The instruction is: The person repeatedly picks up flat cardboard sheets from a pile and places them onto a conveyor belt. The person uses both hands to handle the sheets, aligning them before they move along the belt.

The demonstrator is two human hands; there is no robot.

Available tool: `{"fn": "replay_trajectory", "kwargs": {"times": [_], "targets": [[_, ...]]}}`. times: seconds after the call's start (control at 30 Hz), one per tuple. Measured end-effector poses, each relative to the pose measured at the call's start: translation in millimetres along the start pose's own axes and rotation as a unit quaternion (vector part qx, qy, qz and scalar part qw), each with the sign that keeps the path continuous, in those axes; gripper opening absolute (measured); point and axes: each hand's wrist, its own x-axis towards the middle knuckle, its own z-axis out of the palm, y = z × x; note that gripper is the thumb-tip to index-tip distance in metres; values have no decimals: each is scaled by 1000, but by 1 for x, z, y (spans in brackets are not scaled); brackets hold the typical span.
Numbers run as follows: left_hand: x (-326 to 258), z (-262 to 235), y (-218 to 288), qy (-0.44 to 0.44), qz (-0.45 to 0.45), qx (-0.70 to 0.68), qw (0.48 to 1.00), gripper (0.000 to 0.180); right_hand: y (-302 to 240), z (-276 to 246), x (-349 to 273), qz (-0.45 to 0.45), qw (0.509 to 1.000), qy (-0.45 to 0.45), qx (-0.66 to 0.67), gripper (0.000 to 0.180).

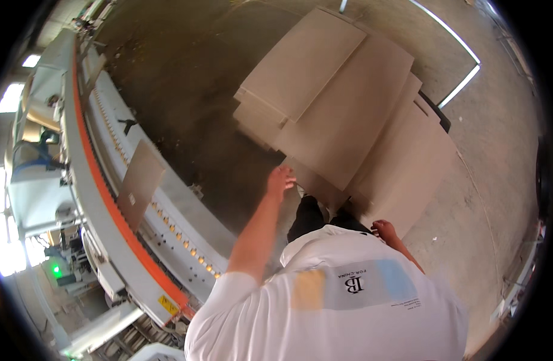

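The left hand [281,180] is stretched forward over the concrete floor [186,78], fingers curled loosely and holding nothing, its fingertips just short of the near corner of the stack of beige boards [342,114]. The right hand [385,230] hangs low beside the hip, close to the lower edge of the same stack – it looks empty, though it is small and partly turned away, so how far it is open I cannot tell. The boards lie fanned on the floor ahead, several large flat sheets overlapping at angles, the topmost [306,60] farthest away. To the left runs a long grey machine with an orange strip [108,198] and a row of small lights; one smaller board [139,183] rests on its track, well apart from both hands. The person's white shirt [324,301] and dark trousers [306,216] fill the lower middle and hide the feet and the floor beneath – nothing else stands between the left hand and the stack
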Motion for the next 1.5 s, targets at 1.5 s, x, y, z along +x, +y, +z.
{"fn": "replay_trajectory", "kwargs": {"times": [1.5], "targets": [[-52,11,-128,83,-30,94,992,31,-6,-78,36,-132,975,-8,-181,26]]}}
